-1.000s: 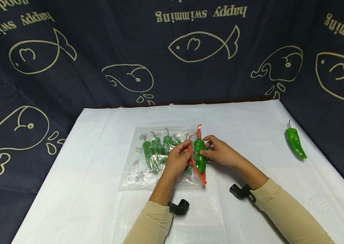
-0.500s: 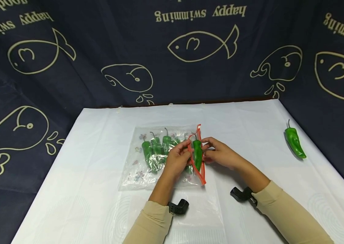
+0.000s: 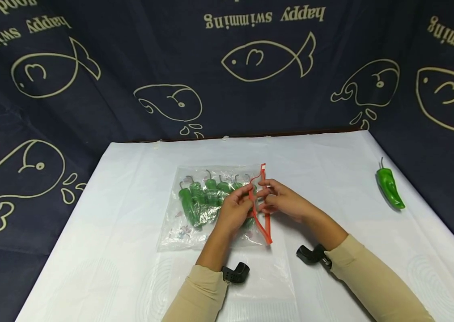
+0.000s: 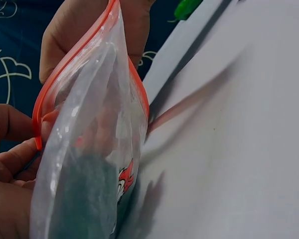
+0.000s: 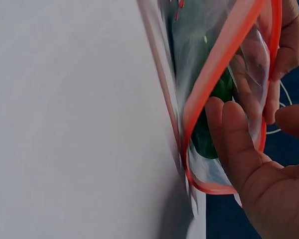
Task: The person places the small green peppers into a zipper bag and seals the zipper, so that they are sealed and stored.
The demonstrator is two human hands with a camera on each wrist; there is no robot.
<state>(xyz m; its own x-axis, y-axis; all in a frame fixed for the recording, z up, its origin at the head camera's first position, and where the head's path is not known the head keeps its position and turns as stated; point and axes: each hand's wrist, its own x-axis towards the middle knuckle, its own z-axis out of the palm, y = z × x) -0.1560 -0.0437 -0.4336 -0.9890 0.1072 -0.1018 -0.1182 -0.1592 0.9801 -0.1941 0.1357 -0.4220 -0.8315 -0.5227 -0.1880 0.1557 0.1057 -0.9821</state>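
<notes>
A clear zip bag [image 3: 170, 239] with a red zip edge [image 3: 267, 221] lies on the table, its mouth parted toward the right. Several green chili peppers [image 3: 188, 206] lie side by side inside it, partly blurred by the plastic. My left hand [image 3: 232, 208] pinches the near lip of the mouth between thumb and fingers [image 4: 17, 157]. At the mouth is my right hand [image 3: 287, 202], its fingers [image 5: 234, 127] extended past the red edge and touching a pepper [image 5: 205, 139] within. The right thumb stands apart, and nothing is gripped.
Another green chili pepper [image 3: 388, 188] lies alone at the right side of the white-covered table [image 3: 331, 161]. A dark blue cloth [image 3: 130, 53] with fish drawings hangs behind and at both sides.
The pepper at the mouth has gone into the bag, pushed left by my right hand. Peppers inside have shifted left. My left hand has kept its place on the lip.
</notes>
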